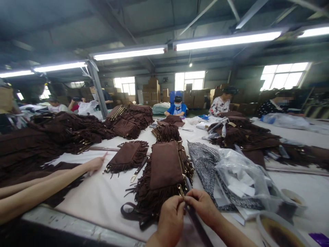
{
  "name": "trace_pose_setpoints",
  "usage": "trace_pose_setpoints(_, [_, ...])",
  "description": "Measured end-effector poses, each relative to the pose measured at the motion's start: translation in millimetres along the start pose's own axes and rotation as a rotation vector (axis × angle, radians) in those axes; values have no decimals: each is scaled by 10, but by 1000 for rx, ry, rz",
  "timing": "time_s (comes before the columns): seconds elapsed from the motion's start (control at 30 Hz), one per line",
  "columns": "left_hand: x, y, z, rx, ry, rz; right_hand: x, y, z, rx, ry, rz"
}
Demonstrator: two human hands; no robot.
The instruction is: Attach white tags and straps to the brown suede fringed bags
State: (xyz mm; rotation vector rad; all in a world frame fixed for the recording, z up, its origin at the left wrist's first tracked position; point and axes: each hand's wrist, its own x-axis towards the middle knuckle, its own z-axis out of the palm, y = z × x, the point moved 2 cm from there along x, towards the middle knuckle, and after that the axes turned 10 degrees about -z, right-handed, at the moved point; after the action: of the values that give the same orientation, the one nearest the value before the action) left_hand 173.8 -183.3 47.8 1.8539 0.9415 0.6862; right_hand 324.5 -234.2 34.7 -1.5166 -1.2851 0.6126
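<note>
My left hand [170, 219] is closed in a pinch on a gold snap hook [180, 189] at the lower corner of a brown fringed bag. Right beside it, my right hand [202, 205] pinches a dark strap [196, 224] close to the hook, and the fingertips of both hands meet. The strap runs down toward me. The top fringed bag [166, 164] lies flat on a stack of similar bags, its fringe hanging over the edges. A black loop [138, 212] sticks out below the stack. Whether the hook is joined to the bag's ring is too small to tell.
A co-worker's hand [96, 164] reaches in from the left, near another fringed bag [128, 156] and a short strap [138, 169]. Brown bag piles [51, 133] stand behind. To the right lie grey patterned fabric [203, 164], a plastic bag [241, 171] and a tub [277, 230].
</note>
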Motion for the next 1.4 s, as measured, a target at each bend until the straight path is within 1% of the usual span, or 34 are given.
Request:
trace_pose_setpoints(0.1, [83, -16, -27, 104, 59, 52, 106, -29, 55, 39, 36, -5])
trace_pose_setpoints(0.17, [144, -42, -36, 164, 110, 113, 158, -75, 88, 73, 77, 1])
trace_pose_setpoints(0.23, [198, -68, -40, 227, 162, 178, 189, -141, 112, 173, 101, -11])
trace_pose_setpoints(0.33, [247, -84, -50, 334, 264, 262, 206, -249, 137, 371, 53, -69])
trace_pose_setpoints(0.4, [254, -68, -68, 401, 333, 300, 203, -286, 145, 421, 17, -58])
trace_pose_setpoints(0.5, [239, -21, -107, 481, 385, 308, 198, -287, 154, 447, 26, 9])
trace_pose_setpoints(0.57, [218, 6, -136, 512, 398, 292, 201, -286, 166, 507, 20, 24])
trace_pose_setpoints(0.67, [164, 26, -167, 521, 398, 261, 202, -318, 185, 557, -68, 1])
trace_pose_setpoints(0.73, [109, 30, -177, 514, 396, 247, 188, -343, 180, 519, -114, -18])
trace_pose_setpoints(0.77, [80, 29, -181, 513, 395, 239, 177, -349, 170, 477, -116, -23])
trace_pose_setpoints(0.83, [32, 25, -187, 517, 387, 228, 155, -344, 146, 340, -99, -46])
trace_pose_setpoints(0.97, [21, 28, -207, 554, 356, 205, 138, -318, 121, -5, -67, -211])
trace_pose_setpoints(1.03, [58, 49, -228, 546, 343, 184, 147, -310, 129, -65, -59, -218])
trace_pose_setpoints(1.13, [109, 90, -256, 415, 327, 136, 171, -314, 161, -26, -40, -118])
trace_pose_setpoints(1.2, [102, 83, -239, 228, 295, 56, 179, -316, 188, 15, -15, -34])
trace_pose_setpoints(1.23, [78, 58, -209, 106, 260, -17, 181, -315, 202, 30, -2, -3])
trace_pose_setpoints(1.3, [-16, -37, -101, -163, 144, -242, 182, -307, 224, 41, 29, 25])
trace_pose_setpoints(1.37, [-166, -143, 49, -440, -24, -463, 186, -295, 239, 30, 63, 31])
trace_pose_setpoints(1.4, [-249, -181, 120, -565, -114, -533, 190, -288, 245, 26, 78, 37])
